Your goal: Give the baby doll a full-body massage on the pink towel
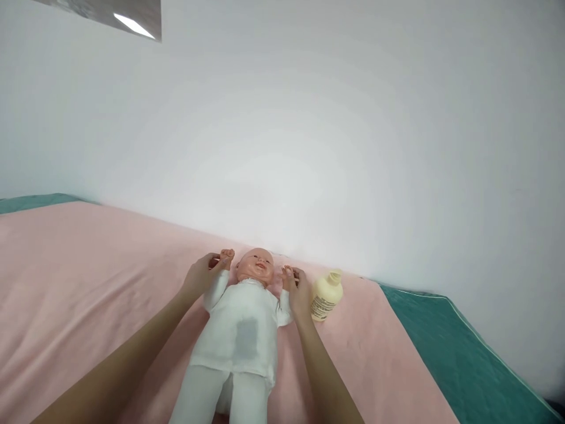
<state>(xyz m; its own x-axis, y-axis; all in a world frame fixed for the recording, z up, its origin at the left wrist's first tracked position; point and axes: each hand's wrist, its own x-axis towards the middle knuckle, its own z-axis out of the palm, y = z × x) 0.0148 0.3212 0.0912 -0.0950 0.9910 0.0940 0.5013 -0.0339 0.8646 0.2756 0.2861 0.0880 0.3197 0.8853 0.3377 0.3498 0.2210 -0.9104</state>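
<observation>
A baby doll (236, 330) in a white top and white trousers lies on its back, its head toward the wall and both its arms raised beside its head. On the doll's left-of-picture hand, my left hand (203, 274) is closed, fingers and thumb around it. At the other side, my right hand (300, 292) grips the doll's other hand close to its head. A grey rectangular patch shows on the front of the white top. Just right of my right hand stands a pale yellow bottle (327, 296) with printed text.
A pink sheet (88, 282) with some wrinkles covers the surface under the doll. Green quilted fabric (459, 353) shows at the right and far left. A white wall (282, 129) rises behind, with a shiny panel (119, 15) at the upper left.
</observation>
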